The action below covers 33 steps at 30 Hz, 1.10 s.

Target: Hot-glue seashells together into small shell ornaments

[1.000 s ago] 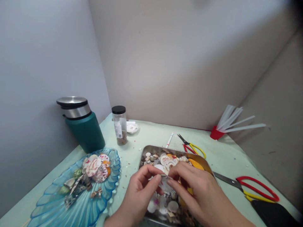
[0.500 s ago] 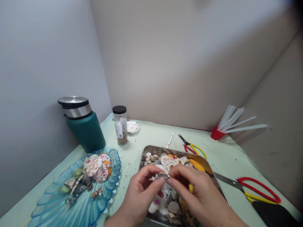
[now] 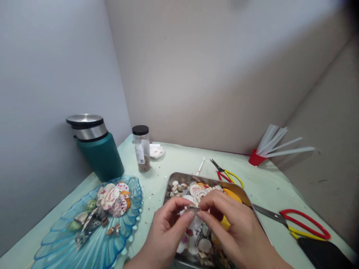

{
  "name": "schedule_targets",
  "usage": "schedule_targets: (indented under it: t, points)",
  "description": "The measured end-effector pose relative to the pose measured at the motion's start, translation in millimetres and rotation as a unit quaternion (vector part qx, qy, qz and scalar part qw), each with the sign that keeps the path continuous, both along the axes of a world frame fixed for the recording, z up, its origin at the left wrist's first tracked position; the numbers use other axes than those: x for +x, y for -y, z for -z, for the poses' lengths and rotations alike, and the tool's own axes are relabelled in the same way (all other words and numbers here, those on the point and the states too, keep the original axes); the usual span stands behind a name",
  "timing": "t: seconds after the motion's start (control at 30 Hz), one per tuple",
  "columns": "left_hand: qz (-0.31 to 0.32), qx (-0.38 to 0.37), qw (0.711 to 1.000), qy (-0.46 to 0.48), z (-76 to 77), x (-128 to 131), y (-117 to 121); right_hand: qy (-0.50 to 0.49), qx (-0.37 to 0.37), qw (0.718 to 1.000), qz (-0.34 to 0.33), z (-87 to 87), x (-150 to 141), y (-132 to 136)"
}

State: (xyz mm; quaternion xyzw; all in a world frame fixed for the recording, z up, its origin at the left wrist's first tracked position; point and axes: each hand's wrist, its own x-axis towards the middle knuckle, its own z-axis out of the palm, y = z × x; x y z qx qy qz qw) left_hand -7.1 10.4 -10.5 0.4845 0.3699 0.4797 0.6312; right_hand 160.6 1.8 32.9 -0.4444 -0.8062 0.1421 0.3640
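Between the fingertips of both hands is a small, shiny, silver bar-shaped metal piece (image 3: 192, 208). My left hand (image 3: 164, 233) pinches its left end with thumb and forefinger. At the right end, the thumb and forefinger of my right hand (image 3: 234, 228) are closed on it. The fingers cover part of the piece, so its exact kind is unclear. Both hands are above a metal tray (image 3: 248, 193) full of mixed seashells (image 3: 204, 245), and they block part of it from sight.
On the left lies a blue shell-shaped dish (image 3: 109, 244) with shells, near a teal bottle (image 3: 98, 157). A black-lidded jar (image 3: 141, 149) stands behind. Right are small scissors (image 3: 228, 173), large scissors (image 3: 283, 218) and a red cup (image 3: 255, 158) of translucent sticks. A marker (image 3: 201, 166) lies behind the tray.
The silver piece appears slightly turned between the fingertips. Both hands keep their pinch in nearly the same place, and the view has shifted a little.
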Motion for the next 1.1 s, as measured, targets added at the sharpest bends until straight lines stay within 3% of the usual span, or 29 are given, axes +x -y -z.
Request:
schedule_targets:
  t: [0.33, 0.5, 0.63, 0.93, 1.1]
  points:
    - [0.023, 0.024, 0.999, 0.012, 1.8, -0.9, 2.1, 0.037, 0.048, 0.998, 0.007, 3.1, -3.5, 2.6]
    - [-0.006, 0.019, 1.0, 0.021, -3.3, 2.2, 3.9, 0.055, 0.067, 0.996, 0.015, 2.7, -5.2, 3.7]
    - [0.037, -0.021, 0.998, 0.051, -5.4, 4.0, 5.0, 0.056, 0.069, 0.996, 0.013, 4.7, -4.9, 3.3]
    - [0.063, -0.034, 0.994, 0.085, -2.9, 2.9, 2.5, 0.05, 0.033, 0.998, 0.003, 3.6, -4.4, 2.7]
    - [0.075, -0.042, 0.993, 0.08, -2.0, 0.5, 2.7, 0.01, -0.026, 0.999, -0.025, -1.0, -1.5, 1.4]
